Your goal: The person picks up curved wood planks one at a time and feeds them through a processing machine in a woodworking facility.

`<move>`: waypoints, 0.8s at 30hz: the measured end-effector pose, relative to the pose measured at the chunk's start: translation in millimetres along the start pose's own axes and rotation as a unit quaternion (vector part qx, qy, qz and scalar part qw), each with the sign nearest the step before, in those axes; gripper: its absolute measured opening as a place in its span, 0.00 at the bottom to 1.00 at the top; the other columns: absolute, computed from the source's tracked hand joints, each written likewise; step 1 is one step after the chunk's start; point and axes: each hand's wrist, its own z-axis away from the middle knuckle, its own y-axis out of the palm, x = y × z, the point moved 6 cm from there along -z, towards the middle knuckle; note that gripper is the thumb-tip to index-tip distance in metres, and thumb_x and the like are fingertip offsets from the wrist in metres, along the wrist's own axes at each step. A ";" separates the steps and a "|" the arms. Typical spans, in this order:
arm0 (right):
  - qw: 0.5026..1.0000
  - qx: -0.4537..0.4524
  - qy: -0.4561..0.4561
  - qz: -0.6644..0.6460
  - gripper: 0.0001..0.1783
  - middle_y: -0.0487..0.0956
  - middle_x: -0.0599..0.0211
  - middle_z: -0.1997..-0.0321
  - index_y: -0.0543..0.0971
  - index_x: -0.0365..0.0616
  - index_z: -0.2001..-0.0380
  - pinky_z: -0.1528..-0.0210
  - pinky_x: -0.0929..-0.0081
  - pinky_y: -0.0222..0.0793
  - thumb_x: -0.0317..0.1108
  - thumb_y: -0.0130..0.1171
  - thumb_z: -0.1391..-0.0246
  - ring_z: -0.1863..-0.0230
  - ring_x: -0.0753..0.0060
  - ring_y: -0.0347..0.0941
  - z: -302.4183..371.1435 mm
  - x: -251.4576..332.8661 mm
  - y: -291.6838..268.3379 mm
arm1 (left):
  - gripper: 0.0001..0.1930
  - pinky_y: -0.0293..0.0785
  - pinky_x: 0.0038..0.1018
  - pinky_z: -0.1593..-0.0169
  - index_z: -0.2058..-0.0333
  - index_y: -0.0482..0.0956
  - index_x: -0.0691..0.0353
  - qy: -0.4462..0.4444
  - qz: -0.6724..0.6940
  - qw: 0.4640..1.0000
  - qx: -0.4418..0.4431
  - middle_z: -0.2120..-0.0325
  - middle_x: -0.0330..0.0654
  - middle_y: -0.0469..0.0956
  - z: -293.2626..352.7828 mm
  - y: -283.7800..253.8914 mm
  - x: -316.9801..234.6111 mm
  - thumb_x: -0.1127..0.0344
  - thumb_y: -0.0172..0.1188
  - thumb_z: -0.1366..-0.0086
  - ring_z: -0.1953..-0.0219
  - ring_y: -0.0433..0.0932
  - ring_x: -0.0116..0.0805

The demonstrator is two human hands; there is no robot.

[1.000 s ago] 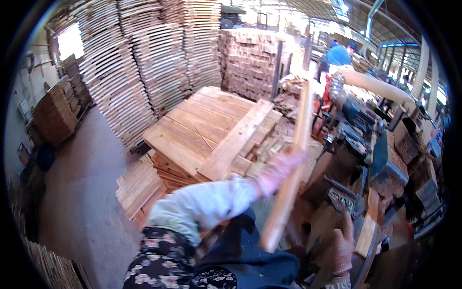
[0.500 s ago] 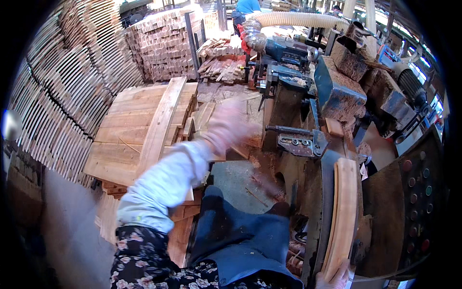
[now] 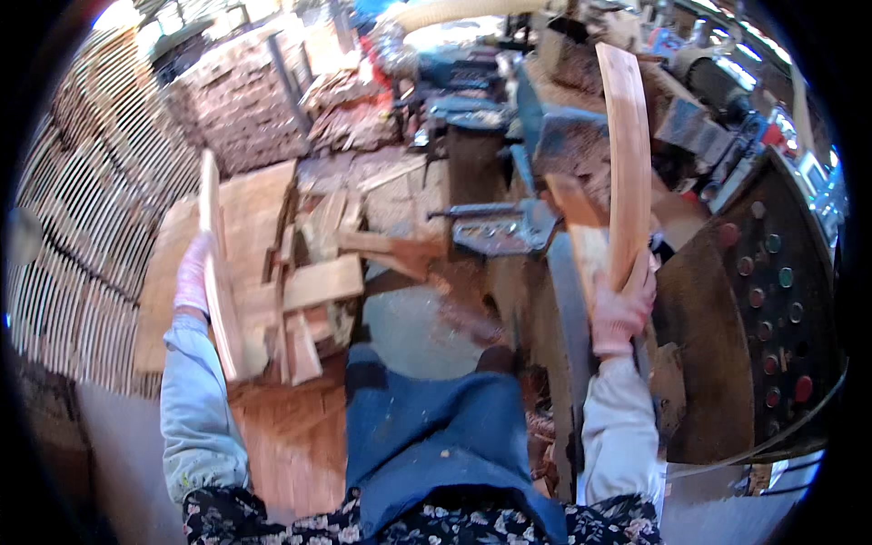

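Two grips (image 3: 191,277) (image 3: 623,318), two held boards (image 3: 219,291) (image 3: 627,154) — one apron (image 3: 436,422)

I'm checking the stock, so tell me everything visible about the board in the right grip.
The board is long, narrow and pale tan, and looks like bare wood, with a darker stretch at its far end, perhaps shadow. It appears bowed, though the fisheye view may cause that. The right grip holds its near end; the rest points away from the person. Whether it touches anything behind it is unclear.
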 end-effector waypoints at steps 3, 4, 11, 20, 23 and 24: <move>0.999 0.014 -0.043 0.002 0.44 0.76 0.49 0.34 0.71 0.47 0.30 0.30 0.53 0.65 0.45 0.72 0.49 0.33 0.45 0.70 19.1 -30.1 -3.6 | 0.30 0.85 0.41 0.55 0.45 0.78 0.64 0.046 0.266 0.963 0.014 0.61 0.52 0.83 73.4 8.6 -44.4 0.41 0.61 0.30 0.64 0.84 0.47; 0.998 0.016 -0.061 -0.008 0.41 0.77 0.50 0.35 0.73 0.46 0.30 0.30 0.54 0.65 0.44 0.71 0.47 0.33 0.45 0.71 24.5 -22.4 0.3 | 0.32 0.85 0.43 0.52 0.42 0.76 0.65 0.094 0.272 0.958 0.004 0.57 0.55 0.83 84.6 -11.4 -48.8 0.42 0.63 0.31 0.62 0.85 0.49; 0.961 0.247 -0.030 0.119 0.39 0.75 0.40 0.36 0.72 0.42 0.32 0.34 0.49 0.66 0.39 0.69 0.48 0.38 0.37 0.73 144.5 -1.1 -175.2 | 0.35 0.81 0.42 0.45 0.40 0.74 0.76 0.066 0.190 0.900 -0.387 0.49 0.54 0.81 143.4 -145.3 39.3 0.51 0.69 0.35 0.53 0.83 0.48; 0.934 0.298 -0.169 0.104 0.29 0.78 0.29 0.41 0.76 0.35 0.37 0.37 0.43 0.70 0.46 0.54 0.31 0.41 0.27 0.74 104.1 35.7 -150.2 | 0.37 0.84 0.44 0.49 0.38 0.72 0.74 0.055 0.269 0.833 -0.480 0.49 0.56 0.81 139.9 -175.4 118.9 0.61 0.76 0.43 0.54 0.83 0.50; 0.939 0.302 -0.159 0.037 0.28 0.78 0.34 0.40 0.76 0.36 0.37 0.36 0.42 0.67 0.38 0.62 0.37 0.43 0.28 0.75 66.8 35.6 -92.9 | 0.31 0.77 0.38 0.43 0.44 0.79 0.72 0.044 0.282 0.862 -0.418 0.51 0.48 0.83 154.3 -157.1 108.0 0.65 0.78 0.43 0.53 0.81 0.44; 0.942 0.314 -0.122 0.002 0.30 0.76 0.38 0.38 0.75 0.37 0.35 0.32 0.46 0.65 0.35 0.62 0.39 0.39 0.32 0.72 53.2 26.8 -60.2 | 0.30 0.78 0.38 0.45 0.44 0.80 0.70 0.079 0.308 0.864 -0.391 0.51 0.48 0.83 161.8 -156.5 108.5 0.64 0.79 0.43 0.53 0.81 0.43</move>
